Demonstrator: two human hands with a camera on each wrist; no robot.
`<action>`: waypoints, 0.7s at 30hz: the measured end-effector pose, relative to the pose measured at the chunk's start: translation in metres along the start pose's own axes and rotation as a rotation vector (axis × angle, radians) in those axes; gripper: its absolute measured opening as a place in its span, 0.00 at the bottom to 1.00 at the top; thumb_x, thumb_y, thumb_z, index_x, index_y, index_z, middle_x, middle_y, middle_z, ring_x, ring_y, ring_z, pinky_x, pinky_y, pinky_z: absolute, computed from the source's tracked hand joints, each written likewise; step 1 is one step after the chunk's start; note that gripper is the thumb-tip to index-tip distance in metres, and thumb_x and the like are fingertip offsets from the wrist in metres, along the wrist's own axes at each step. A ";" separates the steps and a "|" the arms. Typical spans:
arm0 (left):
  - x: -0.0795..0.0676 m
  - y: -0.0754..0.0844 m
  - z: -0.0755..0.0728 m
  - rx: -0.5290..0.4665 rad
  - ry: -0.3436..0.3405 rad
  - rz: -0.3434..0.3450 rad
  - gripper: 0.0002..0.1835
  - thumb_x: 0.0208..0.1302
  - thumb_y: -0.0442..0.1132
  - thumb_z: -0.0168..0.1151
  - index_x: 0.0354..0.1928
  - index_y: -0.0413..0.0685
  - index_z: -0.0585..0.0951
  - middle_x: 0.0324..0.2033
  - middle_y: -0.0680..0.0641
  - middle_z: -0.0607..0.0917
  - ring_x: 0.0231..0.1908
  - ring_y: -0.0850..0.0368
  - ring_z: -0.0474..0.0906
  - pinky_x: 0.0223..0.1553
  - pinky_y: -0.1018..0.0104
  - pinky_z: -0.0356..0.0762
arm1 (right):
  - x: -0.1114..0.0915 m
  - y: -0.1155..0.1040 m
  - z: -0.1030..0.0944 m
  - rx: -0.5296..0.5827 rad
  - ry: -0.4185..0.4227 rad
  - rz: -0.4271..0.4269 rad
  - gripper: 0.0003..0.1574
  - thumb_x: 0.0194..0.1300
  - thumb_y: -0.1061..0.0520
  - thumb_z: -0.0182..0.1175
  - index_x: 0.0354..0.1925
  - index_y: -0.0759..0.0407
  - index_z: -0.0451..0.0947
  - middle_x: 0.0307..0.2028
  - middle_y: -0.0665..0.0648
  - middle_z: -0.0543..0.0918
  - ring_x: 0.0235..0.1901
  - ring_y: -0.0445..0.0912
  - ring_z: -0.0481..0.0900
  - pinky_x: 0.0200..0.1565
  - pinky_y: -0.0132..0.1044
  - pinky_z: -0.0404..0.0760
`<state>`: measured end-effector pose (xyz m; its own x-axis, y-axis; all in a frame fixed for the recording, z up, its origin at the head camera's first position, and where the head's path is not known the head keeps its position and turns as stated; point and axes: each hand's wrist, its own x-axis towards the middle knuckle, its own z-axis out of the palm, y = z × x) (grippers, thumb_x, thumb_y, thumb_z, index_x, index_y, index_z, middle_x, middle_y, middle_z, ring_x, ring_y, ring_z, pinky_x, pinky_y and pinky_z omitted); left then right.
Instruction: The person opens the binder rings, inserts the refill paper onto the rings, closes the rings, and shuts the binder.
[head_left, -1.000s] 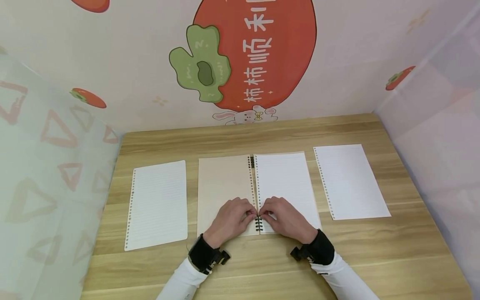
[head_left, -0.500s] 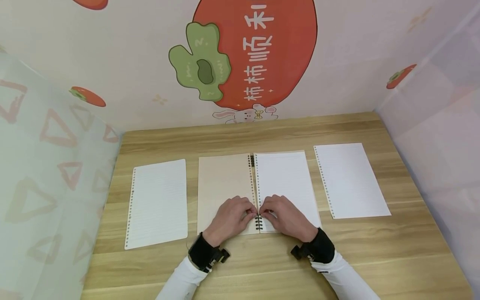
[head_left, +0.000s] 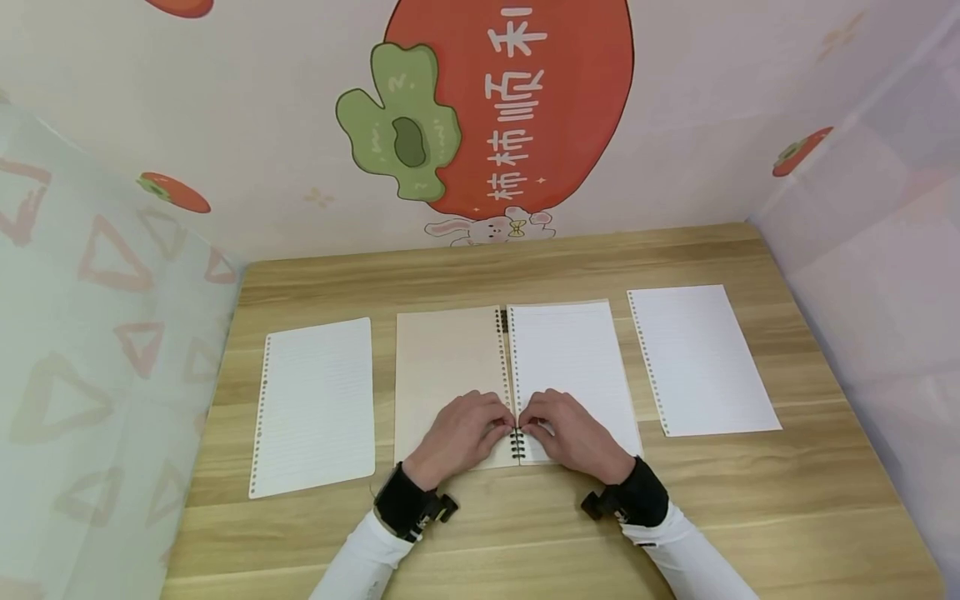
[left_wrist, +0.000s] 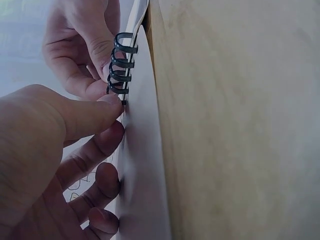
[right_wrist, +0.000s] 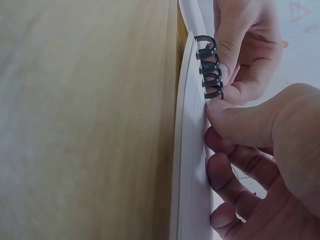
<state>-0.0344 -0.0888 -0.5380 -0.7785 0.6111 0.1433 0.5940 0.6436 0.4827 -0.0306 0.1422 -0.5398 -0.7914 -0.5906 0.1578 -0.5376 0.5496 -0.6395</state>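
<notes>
An open loose-leaf notebook lies in the middle of the table, its bare beige cover on the left and a stack of white lined paper on the right. Between them runs a black ring binding, visible at both ends. My left hand and right hand meet over its lower part, thumbs and fingers pinching the binding from either side. In the left wrist view, several black rings pass through the page edges beside the thumbs. The right wrist view shows the same closed-looking rings; the rings under my fingertips are hidden.
One loose punched sheet lies left of the notebook, another punched sheet to its right. The wooden table is bounded by a printed back wall and side walls. Black camera straps circle both wrists.
Both hands stay at the same part of the binding, with barely visible finger movement. The head view has shifted slightly; the notebook and loose sheets have not moved on the table.
</notes>
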 end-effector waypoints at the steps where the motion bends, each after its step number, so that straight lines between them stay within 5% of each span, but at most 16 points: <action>1: 0.000 0.000 0.000 0.000 -0.001 0.005 0.05 0.70 0.45 0.66 0.40 0.59 0.89 0.38 0.61 0.86 0.35 0.64 0.75 0.37 0.67 0.75 | 0.000 0.000 0.000 0.002 -0.003 0.007 0.05 0.70 0.57 0.65 0.40 0.48 0.87 0.37 0.44 0.87 0.39 0.38 0.77 0.47 0.41 0.77; 21: 0.000 -0.005 -0.001 -0.043 -0.023 0.006 0.06 0.70 0.46 0.66 0.42 0.58 0.89 0.39 0.60 0.86 0.38 0.64 0.77 0.40 0.67 0.76 | 0.002 -0.005 -0.003 -0.029 -0.020 0.032 0.05 0.68 0.58 0.67 0.40 0.49 0.88 0.37 0.44 0.86 0.39 0.37 0.78 0.46 0.40 0.78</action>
<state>-0.0375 -0.0920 -0.5397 -0.7699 0.6254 0.1269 0.5888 0.6196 0.5190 -0.0303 0.1401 -0.5336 -0.8026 -0.5838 0.1223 -0.5204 0.5853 -0.6218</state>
